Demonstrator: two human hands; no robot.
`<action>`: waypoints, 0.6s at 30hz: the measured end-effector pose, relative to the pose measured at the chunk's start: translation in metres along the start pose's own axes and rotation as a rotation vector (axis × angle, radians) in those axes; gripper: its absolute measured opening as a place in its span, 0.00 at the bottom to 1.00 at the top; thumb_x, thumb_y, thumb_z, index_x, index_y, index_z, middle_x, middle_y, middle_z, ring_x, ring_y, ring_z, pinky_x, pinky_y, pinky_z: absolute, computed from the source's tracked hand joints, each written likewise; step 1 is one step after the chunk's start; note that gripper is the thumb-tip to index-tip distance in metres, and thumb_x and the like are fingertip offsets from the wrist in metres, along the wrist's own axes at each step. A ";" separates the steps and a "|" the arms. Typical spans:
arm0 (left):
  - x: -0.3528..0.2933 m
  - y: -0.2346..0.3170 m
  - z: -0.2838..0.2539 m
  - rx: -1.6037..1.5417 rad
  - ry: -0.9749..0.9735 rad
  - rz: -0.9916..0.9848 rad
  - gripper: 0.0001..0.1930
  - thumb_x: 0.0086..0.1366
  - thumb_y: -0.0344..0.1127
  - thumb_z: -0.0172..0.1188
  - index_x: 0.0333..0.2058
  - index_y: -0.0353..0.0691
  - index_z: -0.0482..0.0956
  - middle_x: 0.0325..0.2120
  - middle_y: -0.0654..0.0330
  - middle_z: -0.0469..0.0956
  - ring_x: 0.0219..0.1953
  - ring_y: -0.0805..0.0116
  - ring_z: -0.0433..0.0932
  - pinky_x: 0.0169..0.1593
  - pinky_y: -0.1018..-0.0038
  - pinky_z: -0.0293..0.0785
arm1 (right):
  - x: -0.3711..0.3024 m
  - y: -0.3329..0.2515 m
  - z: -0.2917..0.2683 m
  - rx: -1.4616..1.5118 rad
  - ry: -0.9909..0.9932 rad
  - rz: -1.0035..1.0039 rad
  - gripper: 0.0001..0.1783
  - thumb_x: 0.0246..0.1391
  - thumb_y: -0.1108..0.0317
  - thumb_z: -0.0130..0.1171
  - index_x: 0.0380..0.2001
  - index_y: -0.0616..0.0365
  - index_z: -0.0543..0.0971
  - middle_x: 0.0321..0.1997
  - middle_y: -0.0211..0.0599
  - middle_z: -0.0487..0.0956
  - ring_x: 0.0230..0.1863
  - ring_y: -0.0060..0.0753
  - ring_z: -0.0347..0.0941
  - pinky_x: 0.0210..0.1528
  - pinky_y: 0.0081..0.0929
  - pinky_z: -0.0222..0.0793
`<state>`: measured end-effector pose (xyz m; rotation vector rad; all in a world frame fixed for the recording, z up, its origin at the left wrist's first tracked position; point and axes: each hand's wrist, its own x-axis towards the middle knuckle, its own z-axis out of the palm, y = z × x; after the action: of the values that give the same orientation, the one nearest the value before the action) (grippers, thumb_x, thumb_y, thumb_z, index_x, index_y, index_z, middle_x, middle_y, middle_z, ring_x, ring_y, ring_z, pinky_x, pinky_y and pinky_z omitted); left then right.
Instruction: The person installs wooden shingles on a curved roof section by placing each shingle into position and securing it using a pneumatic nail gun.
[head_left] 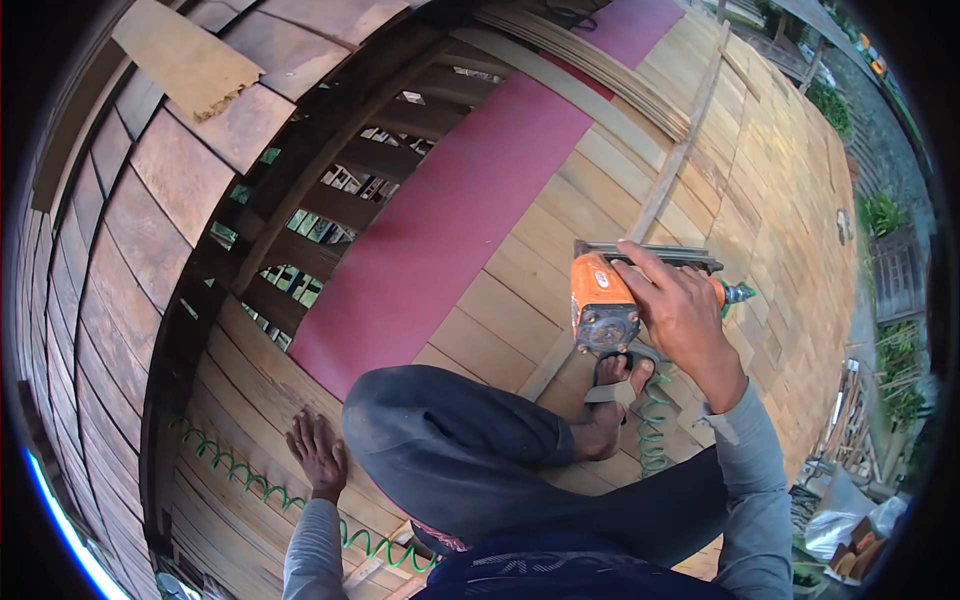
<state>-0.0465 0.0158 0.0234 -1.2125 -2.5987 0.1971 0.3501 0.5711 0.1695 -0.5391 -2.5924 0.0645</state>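
Observation:
My right hand (685,315) is wrapped round an orange pneumatic nail gun (604,290), held in the air above my sandalled foot. Its dark magazine (660,257) points to the right, and a hose fitting (738,293) shows beyond my fingers. At the lower left my left hand (318,452) lies flat on the wooden shingles (255,385), fingers stretched out and nothing in them. A coiled green air hose (265,486) runs beside that hand, and another stretch of green coil (653,430) hangs near my foot. A dark red sheet (450,220) lies beyond my bent knee.
Open roof battens (385,158) leave gaps left of the red sheet. Weathered shingles (180,180) cover the slope at far left, with a loose pale board (190,60) on top. Long thin strips (600,75) lie at the top. Beyond the right edge, the ground lies lower.

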 end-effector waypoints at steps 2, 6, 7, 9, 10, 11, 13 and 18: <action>0.017 0.023 -0.009 -0.021 0.085 -0.071 0.35 0.70 0.57 0.57 0.68 0.41 0.67 0.72 0.46 0.62 0.76 0.41 0.56 0.76 0.37 0.43 | -0.079 0.047 -0.022 -0.087 -0.057 0.198 0.26 0.53 0.74 0.68 0.58 0.53 0.83 0.70 0.35 0.78 0.46 0.43 0.86 0.48 0.44 0.80; 0.143 0.025 -0.033 -0.110 0.402 -0.126 0.19 0.72 0.51 0.63 0.50 0.42 0.82 0.50 0.50 0.80 0.55 0.47 0.75 0.58 0.47 0.69 | -0.207 0.094 -0.030 -0.063 -0.069 0.623 0.30 0.49 0.77 0.70 0.59 0.53 0.83 0.70 0.34 0.77 0.46 0.46 0.85 0.47 0.45 0.81; 0.202 0.060 -0.048 -0.191 0.420 -0.036 0.17 0.73 0.47 0.63 0.49 0.39 0.82 0.48 0.49 0.80 0.52 0.45 0.76 0.57 0.47 0.70 | -0.237 0.100 -0.031 -0.088 -0.066 0.719 0.31 0.48 0.77 0.70 0.59 0.53 0.82 0.71 0.33 0.76 0.45 0.47 0.85 0.47 0.46 0.81; 0.315 0.147 -0.089 -0.530 0.286 0.134 0.15 0.74 0.39 0.62 0.48 0.32 0.82 0.44 0.46 0.81 0.47 0.43 0.78 0.55 0.51 0.73 | -0.288 0.110 -0.029 -0.126 -0.060 0.911 0.32 0.47 0.79 0.70 0.59 0.53 0.81 0.72 0.33 0.75 0.44 0.49 0.86 0.47 0.48 0.81; 0.361 0.174 -0.102 -0.655 0.286 0.146 0.14 0.74 0.37 0.62 0.48 0.31 0.83 0.43 0.44 0.82 0.46 0.43 0.80 0.54 0.54 0.75 | -0.298 0.113 -0.027 -0.024 -0.092 0.997 0.32 0.48 0.79 0.70 0.59 0.52 0.80 0.72 0.32 0.74 0.43 0.50 0.86 0.46 0.49 0.82; 0.408 0.198 -0.110 -0.593 0.230 0.300 0.14 0.73 0.38 0.63 0.48 0.32 0.83 0.45 0.45 0.83 0.48 0.43 0.80 0.55 0.56 0.75 | -0.306 0.112 -0.021 0.011 -0.110 1.027 0.32 0.48 0.78 0.70 0.60 0.52 0.80 0.72 0.32 0.74 0.44 0.50 0.86 0.46 0.49 0.82; 0.481 0.289 -0.119 -0.418 0.079 0.513 0.17 0.70 0.42 0.67 0.49 0.34 0.83 0.45 0.45 0.83 0.49 0.43 0.81 0.56 0.52 0.75 | -0.320 0.120 -0.018 0.037 -0.148 1.076 0.31 0.50 0.77 0.70 0.60 0.52 0.79 0.72 0.32 0.74 0.45 0.50 0.86 0.46 0.49 0.82; 0.581 0.537 -0.117 -0.177 0.076 0.838 0.22 0.68 0.49 0.69 0.54 0.41 0.83 0.56 0.47 0.80 0.61 0.45 0.76 0.64 0.50 0.74 | -0.319 0.135 0.006 0.170 -0.292 0.983 0.27 0.54 0.71 0.72 0.58 0.54 0.79 0.71 0.37 0.73 0.46 0.49 0.87 0.45 0.50 0.82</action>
<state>0.0237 0.8073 0.1152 -2.2523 -1.9190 0.0706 0.6523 0.5723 0.0003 -1.7718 -2.2774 0.7156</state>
